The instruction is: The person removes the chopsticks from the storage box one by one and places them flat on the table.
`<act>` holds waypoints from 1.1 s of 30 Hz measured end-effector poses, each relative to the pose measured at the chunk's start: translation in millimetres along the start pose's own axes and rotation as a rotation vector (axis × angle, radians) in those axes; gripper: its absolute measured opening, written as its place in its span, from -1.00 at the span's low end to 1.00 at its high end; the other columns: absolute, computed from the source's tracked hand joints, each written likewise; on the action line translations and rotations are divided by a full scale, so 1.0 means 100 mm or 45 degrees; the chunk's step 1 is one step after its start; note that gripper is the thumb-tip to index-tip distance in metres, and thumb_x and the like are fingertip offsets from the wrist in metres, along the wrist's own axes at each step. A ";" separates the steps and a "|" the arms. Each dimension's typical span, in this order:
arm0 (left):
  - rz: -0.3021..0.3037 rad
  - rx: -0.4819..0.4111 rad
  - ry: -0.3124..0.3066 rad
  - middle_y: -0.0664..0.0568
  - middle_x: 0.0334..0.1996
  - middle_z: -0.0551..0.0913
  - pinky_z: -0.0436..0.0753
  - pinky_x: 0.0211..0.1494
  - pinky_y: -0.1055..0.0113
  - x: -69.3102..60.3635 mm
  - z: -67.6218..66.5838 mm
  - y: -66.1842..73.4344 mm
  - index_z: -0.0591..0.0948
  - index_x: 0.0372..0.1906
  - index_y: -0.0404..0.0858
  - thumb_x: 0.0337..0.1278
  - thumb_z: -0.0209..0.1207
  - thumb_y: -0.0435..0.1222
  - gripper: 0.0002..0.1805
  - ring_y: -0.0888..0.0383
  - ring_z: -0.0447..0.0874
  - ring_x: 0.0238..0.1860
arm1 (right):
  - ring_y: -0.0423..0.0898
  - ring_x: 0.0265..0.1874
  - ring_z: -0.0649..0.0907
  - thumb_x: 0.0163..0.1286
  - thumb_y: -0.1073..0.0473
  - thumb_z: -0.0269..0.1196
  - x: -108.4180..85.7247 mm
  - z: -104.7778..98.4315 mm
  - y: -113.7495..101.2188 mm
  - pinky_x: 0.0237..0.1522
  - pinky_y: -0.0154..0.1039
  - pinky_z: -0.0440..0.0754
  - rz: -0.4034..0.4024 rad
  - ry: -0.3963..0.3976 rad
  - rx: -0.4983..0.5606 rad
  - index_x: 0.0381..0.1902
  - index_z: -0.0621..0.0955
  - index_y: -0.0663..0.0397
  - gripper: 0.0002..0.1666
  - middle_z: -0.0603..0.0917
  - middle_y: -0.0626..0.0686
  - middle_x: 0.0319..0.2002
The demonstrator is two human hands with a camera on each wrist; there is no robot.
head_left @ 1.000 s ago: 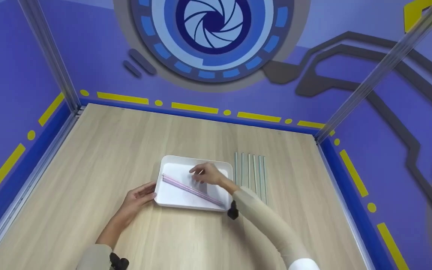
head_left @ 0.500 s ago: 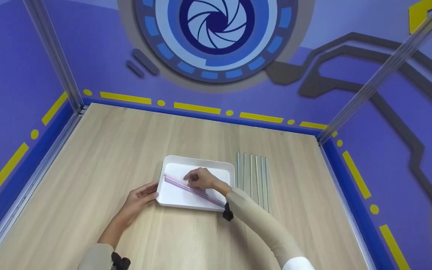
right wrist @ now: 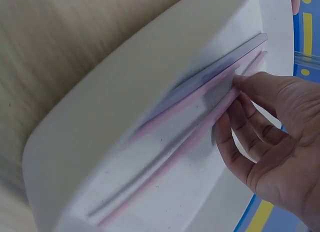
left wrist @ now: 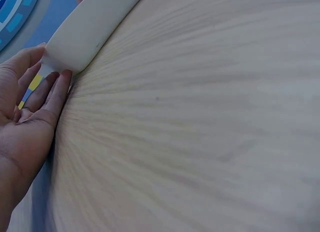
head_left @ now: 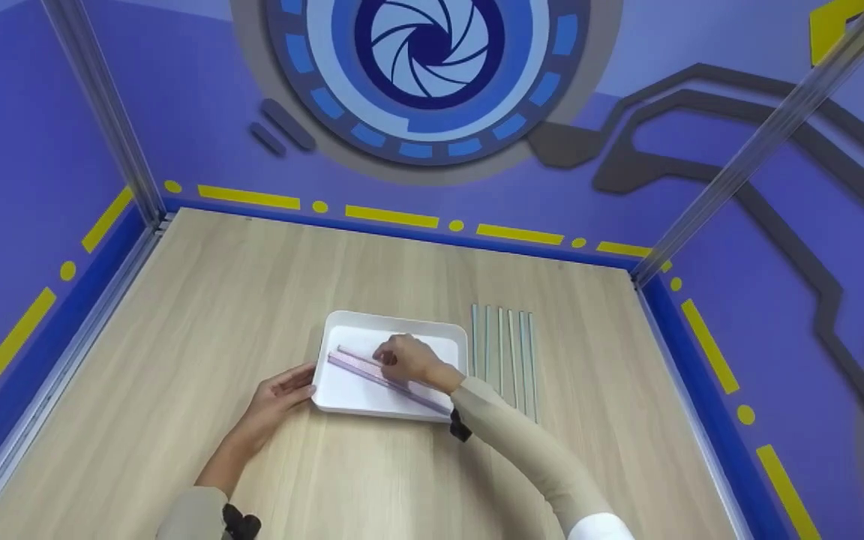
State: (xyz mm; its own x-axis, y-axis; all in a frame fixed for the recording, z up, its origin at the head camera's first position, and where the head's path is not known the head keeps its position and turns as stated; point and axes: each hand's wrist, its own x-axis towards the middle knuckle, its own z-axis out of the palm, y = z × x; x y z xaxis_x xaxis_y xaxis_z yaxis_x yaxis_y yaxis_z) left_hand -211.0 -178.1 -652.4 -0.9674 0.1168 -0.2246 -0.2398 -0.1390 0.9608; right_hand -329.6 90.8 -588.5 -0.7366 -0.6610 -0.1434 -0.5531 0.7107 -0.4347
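The work area is enclosed by blue walls [head_left: 192, 135], on which yellow dashes and a large aperture motif are displayed. The base is formed by a wood-grain table [head_left: 252, 300]. A white tray [head_left: 346, 394] is placed on the table. Its left side is touched by the left hand [head_left: 274, 401]; the fingers are extended, and the thumb and fingertips are set against the outside near the front left corner. The right hand [head_left: 409, 361] is positioned over the tray interior; its grip is narrow, and a pink stick [right wrist: 186, 142] is pinched between thumb and fingertips. To the right of the tray, six pale sticks [head_left: 501, 351] are laid on the table, roughly parallel and spaced apart. The pinched stick is located within the tray; whether the tray floor is touched by it cannot be told. Just beside it, on the near side, a lilac stick [right wrist: 220, 66] and a second pink stick [right wrist: 200, 93] are laid diagonally, side by side.
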 end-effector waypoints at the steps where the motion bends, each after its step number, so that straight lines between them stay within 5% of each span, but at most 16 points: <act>1: -0.003 0.002 0.003 -0.14 0.46 0.44 0.61 0.30 0.50 0.00 0.00 0.00 0.44 0.46 -0.23 0.31 0.33 -0.26 -0.35 -0.03 0.40 0.47 | -0.05 -0.18 0.75 0.31 0.35 0.35 -0.01 0.00 0.01 -0.08 -0.29 0.77 0.001 0.001 0.000 0.04 0.76 0.12 -0.67 0.79 0.11 -0.18; 11: -0.019 0.012 0.039 -0.13 0.45 0.46 0.63 0.29 0.48 -0.02 0.00 0.01 0.45 0.45 -0.23 0.31 0.33 -0.28 -0.36 -0.03 0.42 0.46 | 0.05 -0.23 0.77 0.32 0.50 0.24 -0.03 -0.05 0.10 -0.13 -0.19 0.79 -0.155 0.169 0.101 -0.02 0.70 0.32 -0.71 0.79 0.23 -0.23; 20: -0.012 0.035 0.040 -0.17 0.44 0.46 0.62 0.28 0.52 -0.04 0.00 0.04 0.44 0.45 -0.26 0.31 0.33 -0.27 -0.35 -0.04 0.43 0.45 | 0.08 -0.18 0.77 0.41 0.43 0.25 -0.10 -0.21 0.11 -0.08 -0.06 0.80 0.049 0.314 0.301 0.06 0.66 0.33 -0.72 0.79 0.24 -0.16; 33: -0.049 0.030 0.048 -0.12 0.47 0.43 0.60 0.33 0.48 -0.01 0.02 0.03 0.42 0.47 -0.22 0.32 0.32 -0.26 -0.34 -0.04 0.38 0.49 | 0.11 -0.26 0.75 0.43 0.46 0.22 -0.24 -0.39 0.25 -0.36 -0.26 0.83 0.105 0.484 0.689 0.18 0.56 0.44 -0.63 0.71 0.36 -0.16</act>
State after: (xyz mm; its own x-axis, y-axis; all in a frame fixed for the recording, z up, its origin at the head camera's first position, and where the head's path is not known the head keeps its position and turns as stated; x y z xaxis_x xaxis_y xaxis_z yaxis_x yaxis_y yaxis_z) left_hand -210.6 -176.2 -648.5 -0.9601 0.0845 -0.2667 -0.2750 -0.1115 0.9549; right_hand -341.2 133.9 -560.8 -0.9088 -0.4085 0.0853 -0.2890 0.4687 -0.8348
